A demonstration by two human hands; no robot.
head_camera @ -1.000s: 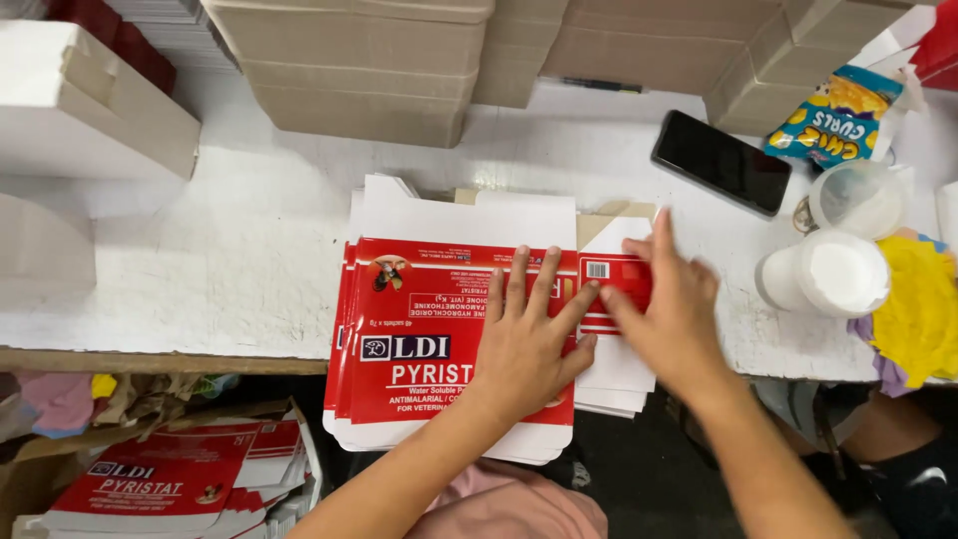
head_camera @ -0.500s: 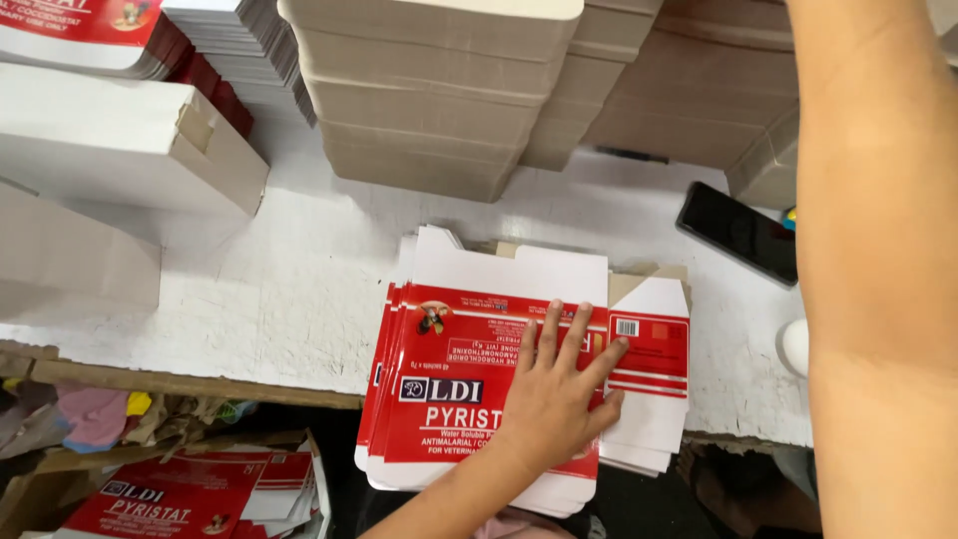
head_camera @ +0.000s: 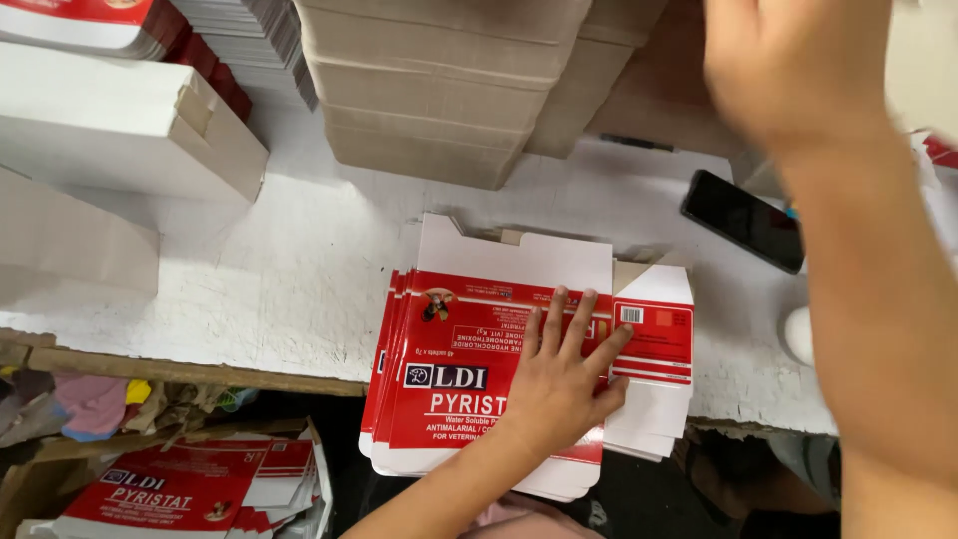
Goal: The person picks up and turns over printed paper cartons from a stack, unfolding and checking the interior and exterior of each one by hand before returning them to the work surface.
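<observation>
Left hand (head_camera: 561, 384) lies flat on the red-and-white carton stack (head_camera: 449, 399); right hand (head_camera: 788, 60) is raised, blurred.

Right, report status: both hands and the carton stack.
Left hand flat on stack of red-and-white flat cartons, fingers spread. Right hand raised, blurred, apparently empty. Black phone lies right of stack.

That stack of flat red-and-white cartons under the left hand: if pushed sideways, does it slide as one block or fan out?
Likely fans out: the stack of flat cartons already shows offset edges on its left side. The sheets look thin and glossy, so probably slippery against each other. It overhangs the table edge, so loose sheets may droop or slip off without the left hand pressing down.
</observation>
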